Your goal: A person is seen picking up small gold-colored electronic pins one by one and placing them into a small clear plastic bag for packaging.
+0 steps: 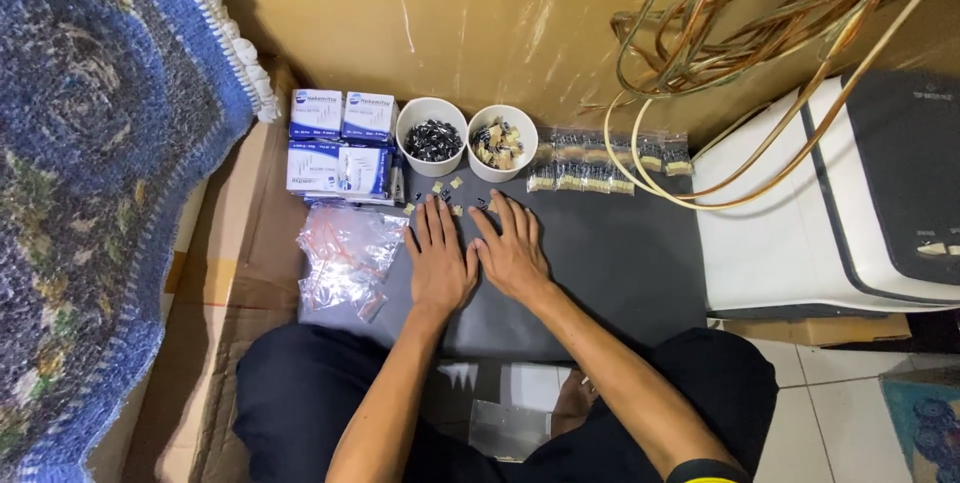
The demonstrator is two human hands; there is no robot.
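Observation:
My left hand [439, 258] and my right hand [512, 251] lie flat, palms down, side by side on a dark grey mat [620, 263]. Neither holds anything. Just past my fingertips lie a few small tan pieces [443, 186] and small black parts [482, 205]. Behind them stand two white cups: the left cup [432, 115] holds small black parts, the right cup [503, 118] holds tan and black pieces. A row of small filled clear bags [600, 163] lies to the right of the cups.
Blue-and-white small boxes [340, 143] are stacked at the back left. Empty clear zip bags [345, 255] lie left of my hands. A white and grey machine [850, 203] stands to the right. Coiled copper-coloured cable [760, 23] hangs above. A blue knitted blanket [90, 173] is on the left.

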